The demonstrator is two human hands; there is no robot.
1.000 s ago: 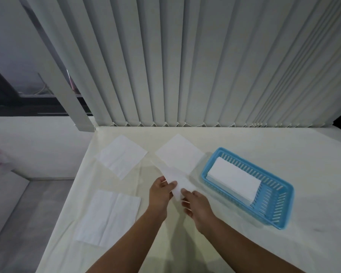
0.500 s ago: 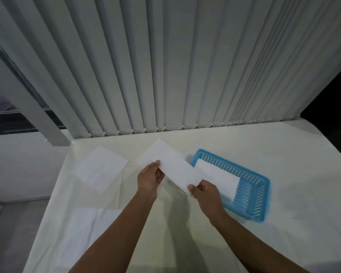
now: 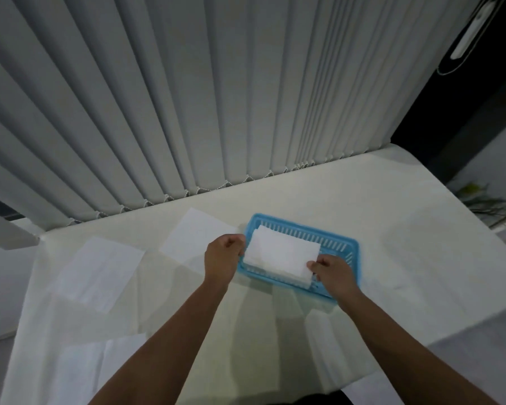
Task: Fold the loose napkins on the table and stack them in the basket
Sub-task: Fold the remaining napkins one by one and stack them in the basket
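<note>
A blue slotted basket [image 3: 343,247] sits on the white table, right of centre. A folded white napkin [image 3: 281,254] lies over the stack inside it. My left hand [image 3: 222,255] pinches the napkin's left end at the basket's left rim. My right hand [image 3: 332,271] grips its near right corner over the basket's front wall. Three loose napkins lie flat on the table: one [image 3: 195,236] just left of the basket, one [image 3: 100,271] farther left, one [image 3: 76,372] at the near left.
Vertical blinds [image 3: 187,97] hang along the table's far edge. The table's right corner [image 3: 421,159] drops off to a dark gap, with some greenery [image 3: 485,200] on the floor beyond. Bare tabletop [image 3: 421,258] lies right of the basket.
Both hands carried the folded napkin rightward from above the table to over the basket, onto the stack inside. The camera has swung to the right.
</note>
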